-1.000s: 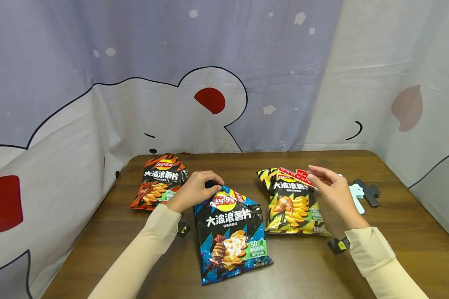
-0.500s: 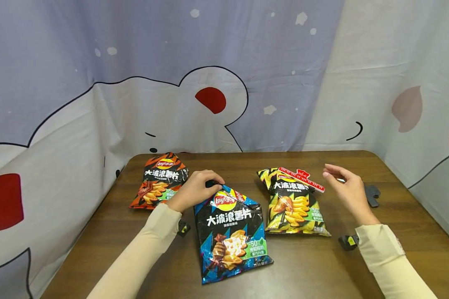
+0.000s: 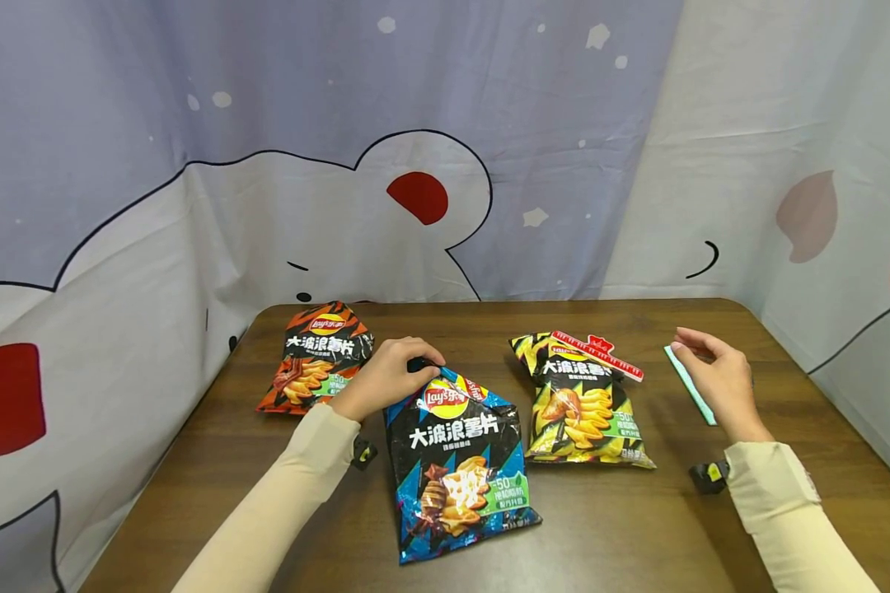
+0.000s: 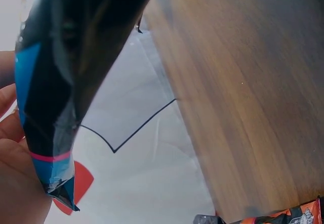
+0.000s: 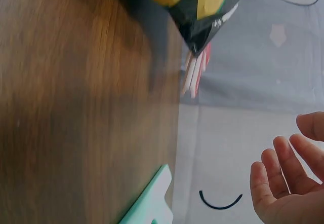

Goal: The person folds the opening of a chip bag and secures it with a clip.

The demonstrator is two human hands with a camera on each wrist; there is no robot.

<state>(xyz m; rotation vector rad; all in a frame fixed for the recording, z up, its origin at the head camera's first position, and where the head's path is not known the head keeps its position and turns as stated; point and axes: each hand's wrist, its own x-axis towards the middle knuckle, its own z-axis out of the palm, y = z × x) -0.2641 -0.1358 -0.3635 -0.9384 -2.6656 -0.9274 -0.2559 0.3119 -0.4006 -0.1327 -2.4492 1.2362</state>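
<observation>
My left hand grips the folded top corner of the blue and black potato chip bag in the head view. In the left wrist view that bag leans against the fingers. My right hand is over the right side of the table, its fingers slightly bent and holding nothing. Beside its thumb lies a mint-green bag clip, partly covered by the hand; the right wrist view shows the clip below the relaxed fingers. A yellow and black chip bag has a red bag clip across its top.
An orange and black chip bag lies at the back left of the wooden table. A patterned curtain hangs behind the table's far edge. The dark clip at the right is hidden behind my right hand.
My right hand has moved right, away from the red clip on the yellow bag, to the mint-green clip, and now covers the dark one. My left hand and the blue bag have stayed still.
</observation>
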